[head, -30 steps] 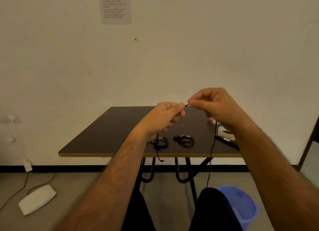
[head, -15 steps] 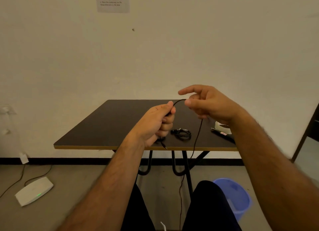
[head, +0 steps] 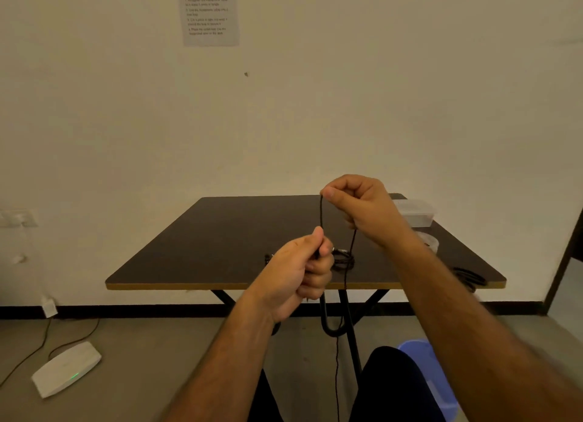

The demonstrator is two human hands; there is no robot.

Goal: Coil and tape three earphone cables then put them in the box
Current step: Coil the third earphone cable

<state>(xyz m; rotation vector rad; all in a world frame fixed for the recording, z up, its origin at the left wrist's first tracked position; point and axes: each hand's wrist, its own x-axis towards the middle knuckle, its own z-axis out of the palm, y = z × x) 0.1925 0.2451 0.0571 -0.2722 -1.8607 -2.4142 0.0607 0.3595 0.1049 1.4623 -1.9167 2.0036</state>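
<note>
My left hand [head: 301,265] grips a thin black earphone cable [head: 321,213] in its fist above the table's front edge. My right hand [head: 359,205] pinches the same cable higher up, so a short stretch runs upright between the two hands. The rest of the cable hangs from my right hand down past the table edge toward the floor. A coiled black earphone [head: 344,259] lies on the dark table [head: 220,232] just behind my left hand. A second dark coil peeks out at the left of that hand. A clear plastic box [head: 415,212] stands at the back right.
A tape roll [head: 430,240] lies on the table right of my right forearm. A dark tool [head: 470,276] rests near the front right corner. A blue bin [head: 432,380] stands on the floor under the table's right side. A white device [head: 64,368] with wires lies on the floor left.
My right hand has closed on the cable and lifted it above my left hand. The stretch between the hands now runs upright. The camera has tilted, bringing the box into view.
</note>
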